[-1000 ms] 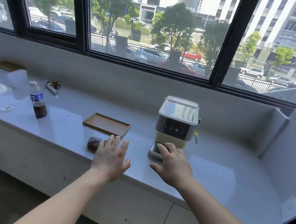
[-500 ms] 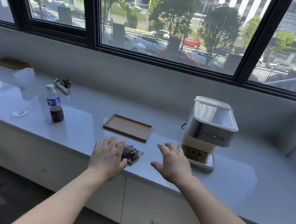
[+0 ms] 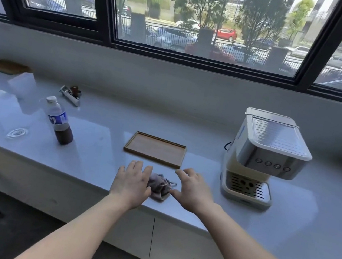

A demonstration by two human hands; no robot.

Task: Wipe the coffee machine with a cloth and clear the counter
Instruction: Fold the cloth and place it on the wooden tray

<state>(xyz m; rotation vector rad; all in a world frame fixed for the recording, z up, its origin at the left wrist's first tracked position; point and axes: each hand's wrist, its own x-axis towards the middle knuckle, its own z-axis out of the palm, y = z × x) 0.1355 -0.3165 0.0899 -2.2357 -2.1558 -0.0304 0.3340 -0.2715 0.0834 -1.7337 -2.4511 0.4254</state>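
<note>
Head view, the only one we have. Entries run from the near edge outward.

Cloth (image 3: 159, 187): small, crumpled, greyish, lying on the counter (image 3: 284, 225) at its near edge, between our two hands.

Left hand (image 3: 132, 182): palm down, fingers spread and released, its right side touching or just overlapping the cloth. Nothing gripped.

Right hand (image 3: 192, 191): palm down, fingers loosely curled and open, thumb tip at the cloth's right edge. Nothing gripped.

Coffee machine (image 3: 261, 159): cream and metal, upright, to the right of the hands and apart from them, drip tray facing us.

Wooden tray (image 3: 155, 151): flat, holding nothing, just beyond the hands.

Bottle (image 3: 59, 120): capped, dark liquid in its lower part, standing to the left. Farther left and back we note a white cup (image 3: 22, 85), a small cluster of items we cannot identify (image 3: 71, 94) and a second wooden piece (image 3: 5, 66).

Step in hand, as we judge it: picking up the cloth; wiping not yet begun. The next move calls for closing fingers around the cloth, then carrying it right to the machine.
</note>
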